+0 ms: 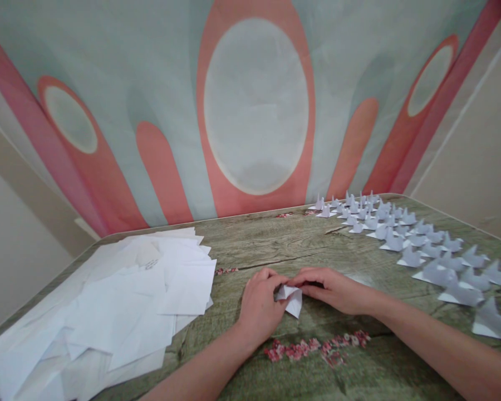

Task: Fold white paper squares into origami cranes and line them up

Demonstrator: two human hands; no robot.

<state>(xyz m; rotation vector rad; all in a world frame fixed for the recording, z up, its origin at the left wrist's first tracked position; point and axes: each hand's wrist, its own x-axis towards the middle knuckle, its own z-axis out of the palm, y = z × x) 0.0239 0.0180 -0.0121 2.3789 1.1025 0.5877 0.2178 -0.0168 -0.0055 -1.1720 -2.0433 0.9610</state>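
Observation:
Between my two hands is a small folded piece of white paper (293, 303), its pointed end facing me. My left hand (261, 298) grips its left side with thumb and fingers. From the right, my right hand (328, 287) pinches the upper edge of the same paper. The fingers cover part of the folds, so its full shape is hidden. Both hands are low over the wood-patterned table (250, 245).
A spread pile of loose white paper sheets (137, 301) covers the table's left side. Several rows of folded white paper birds (394, 239) stand along the right. Behind the table hangs a patterned backdrop (256, 106). Printed pink flowers (294, 350) decorate the tabletop.

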